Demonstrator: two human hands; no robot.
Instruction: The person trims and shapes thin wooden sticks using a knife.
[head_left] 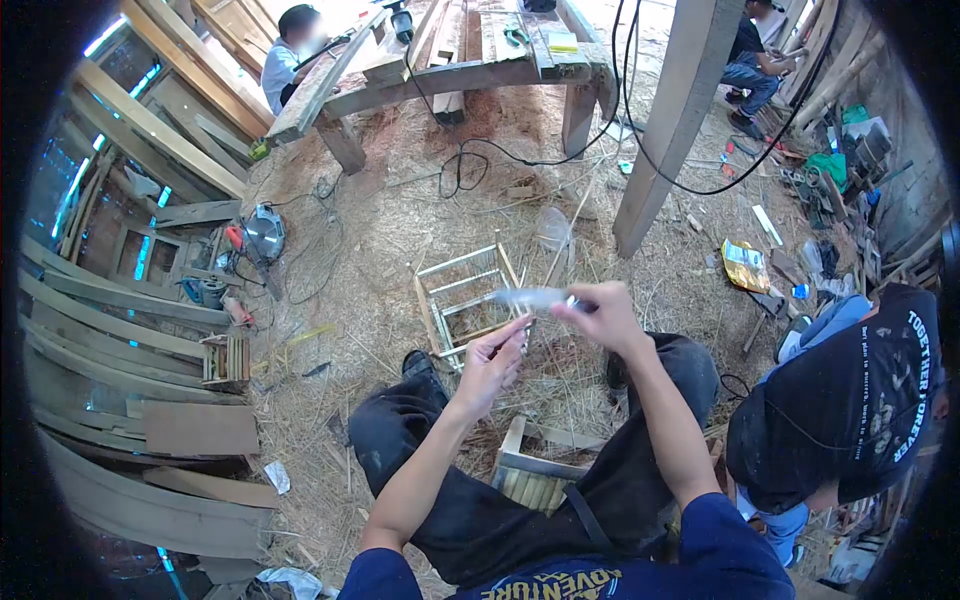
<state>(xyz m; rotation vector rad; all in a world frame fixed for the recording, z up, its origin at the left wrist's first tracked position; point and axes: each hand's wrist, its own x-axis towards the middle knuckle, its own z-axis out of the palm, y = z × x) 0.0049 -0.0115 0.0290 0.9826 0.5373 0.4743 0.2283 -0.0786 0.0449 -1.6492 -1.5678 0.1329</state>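
Observation:
My right hand [605,315] is closed round the dark handle of a knife [535,297], whose pale blade is smeared by motion and points left. Just below the blade, my left hand [492,362] pinches something small and thin that I cannot make out. Beyond both hands, a small open frame of thin sticks [428,312] rests on the straw-strewn floor. Between my legs is a low slatted wooden piece [540,485], partly hidden by my trousers.
A heavy wooden workbench [450,90] stands ahead, beside a post [675,120] with hanging black cables. At left lie a circular saw [264,235], planks [120,330] and a small slatted piece [226,360]. One person [850,400] crouches close at right; two others are farther off.

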